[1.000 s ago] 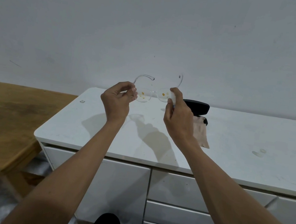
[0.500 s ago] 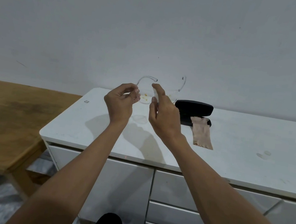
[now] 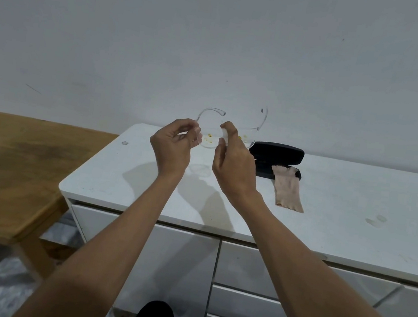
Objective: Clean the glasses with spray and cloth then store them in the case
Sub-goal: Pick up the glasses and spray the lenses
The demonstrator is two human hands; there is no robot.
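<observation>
Clear-framed glasses (image 3: 209, 139) with yellow specks on both lenses are held up above the white cabinet top (image 3: 121, 173), temples pointing away towards the wall. My left hand (image 3: 172, 148) pinches the frame at its left end. My right hand (image 3: 233, 167) grips a small white spray bottle (image 3: 224, 137), mostly hidden in the fist, with the index finger on top, close in front of the lenses. A black glasses case (image 3: 277, 152) lies open behind the right hand. A beige cloth (image 3: 288, 190) drapes from the case onto the top.
A wooden table (image 3: 10, 164) adjoins the cabinet on the left, lower than its top. White drawers (image 3: 253, 276) face me below. Small wet marks (image 3: 376, 220) sit on the top at the right. A grey wall rises behind.
My right hand moved left from the right lens to the left lens with the bottle. It has stayed there for the last half second. The left hand kept its hold.
</observation>
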